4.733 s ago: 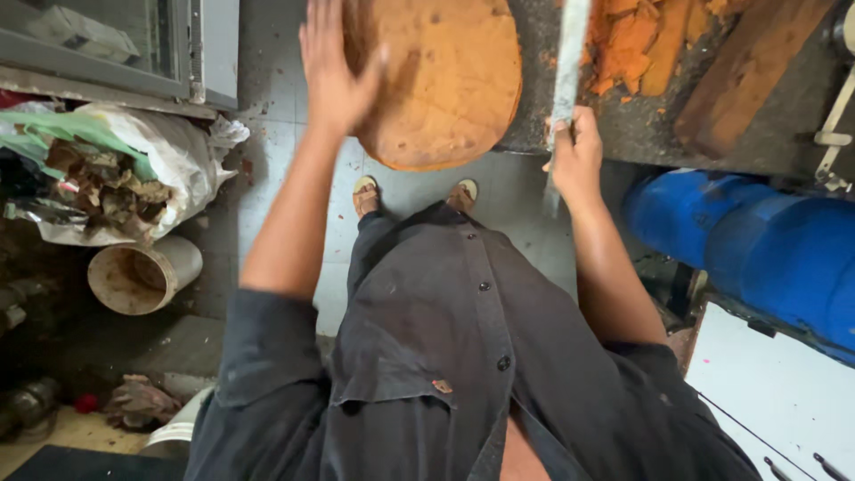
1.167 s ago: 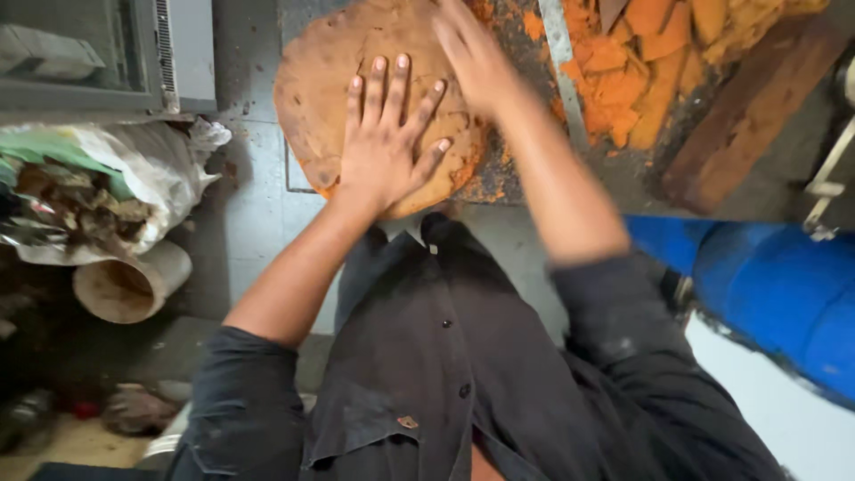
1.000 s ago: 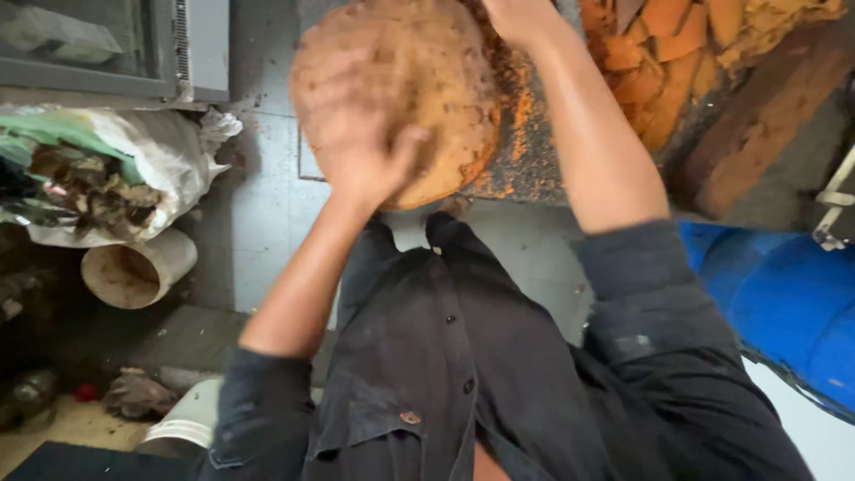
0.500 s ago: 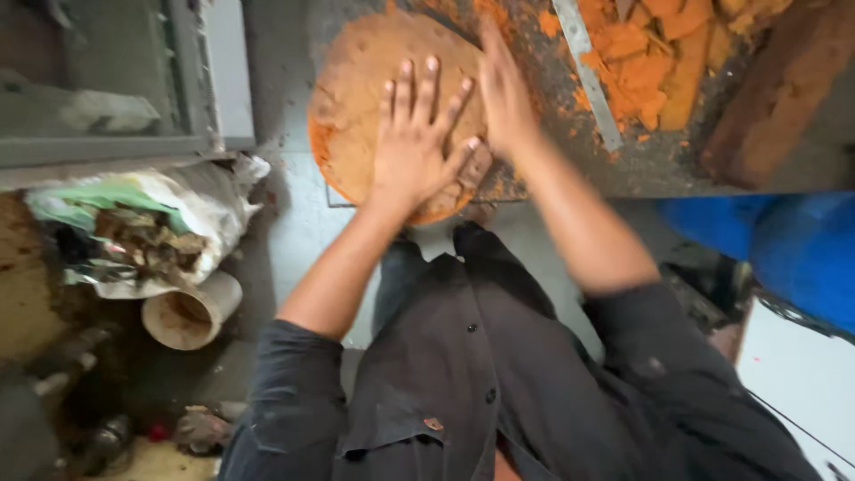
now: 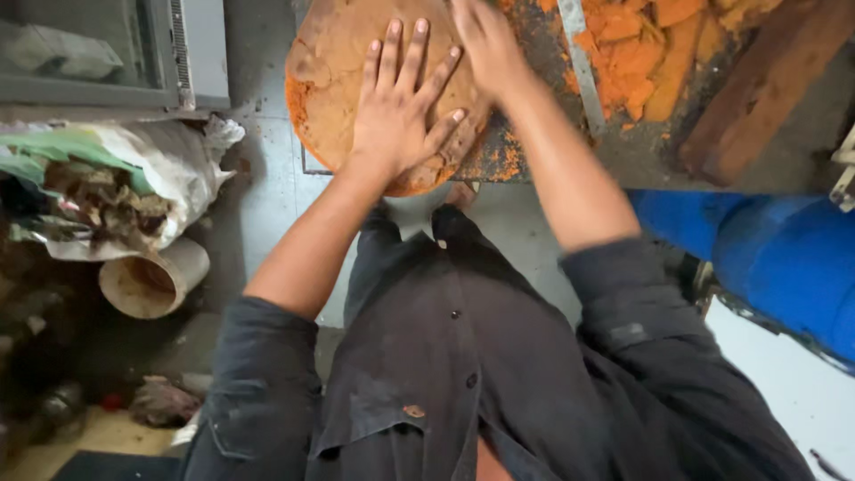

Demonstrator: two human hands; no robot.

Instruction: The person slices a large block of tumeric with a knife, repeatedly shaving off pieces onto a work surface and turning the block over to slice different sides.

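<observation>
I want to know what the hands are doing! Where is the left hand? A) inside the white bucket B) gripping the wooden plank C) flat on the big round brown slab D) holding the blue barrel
C: the left hand lies palm-down, fingers spread, on the round brown slab, far from the blue barrel.

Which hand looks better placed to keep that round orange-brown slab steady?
Probably the left hand: it lies flat with spread fingers across the middle of the round slab. The right hand sits only at the slab's right edge, blurred.
</observation>
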